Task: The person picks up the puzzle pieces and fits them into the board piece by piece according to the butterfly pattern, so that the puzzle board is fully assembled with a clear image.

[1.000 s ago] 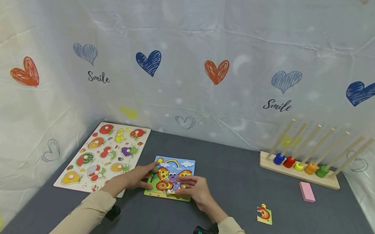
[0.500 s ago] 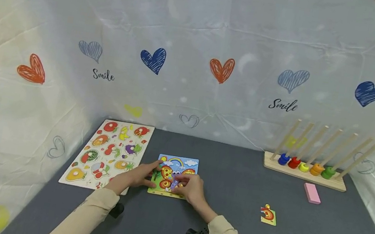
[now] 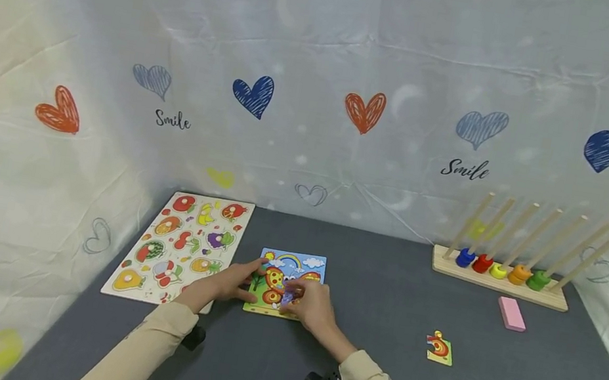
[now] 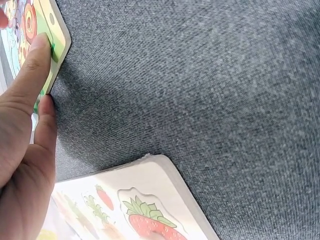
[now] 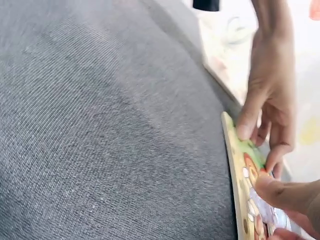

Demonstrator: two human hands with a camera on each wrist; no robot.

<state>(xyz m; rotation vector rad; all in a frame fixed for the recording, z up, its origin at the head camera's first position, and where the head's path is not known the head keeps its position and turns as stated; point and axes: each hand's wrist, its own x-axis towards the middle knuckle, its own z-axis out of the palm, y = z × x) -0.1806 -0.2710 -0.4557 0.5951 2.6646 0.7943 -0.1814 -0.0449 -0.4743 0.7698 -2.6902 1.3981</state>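
Note:
A small butterfly jigsaw puzzle board [image 3: 273, 311] lies flat on the grey table in the head view. My left hand [image 3: 226, 283] holds its left side, with the thumb [image 4: 41, 50] on the picture and a finger against the edge in the left wrist view. Over the board's middle, my right hand [image 3: 314, 311] pinches a purple puzzle piece [image 3: 287, 296] between thumb and fingertips. The fingers partly hide that piece and the right wing. In the right wrist view the right thumb [image 5: 270, 187] is low over the board. A loose puzzle piece [image 3: 440, 350] with an orange wing lies off to the right.
A white fruit puzzle board [image 3: 114, 276] lies left of the left hand. At the back right stands a wooden peg stacker [image 3: 495, 285] with coloured rings, and a pink block [image 3: 511, 314] in front of it. A heart-printed curtain [image 3: 314, 52] hangs behind the table.
The right hand has moved slightly left over the board, its fingers drawn closer on the purple piece. The left hand keeps its place on the board. The head view has shifted a little.

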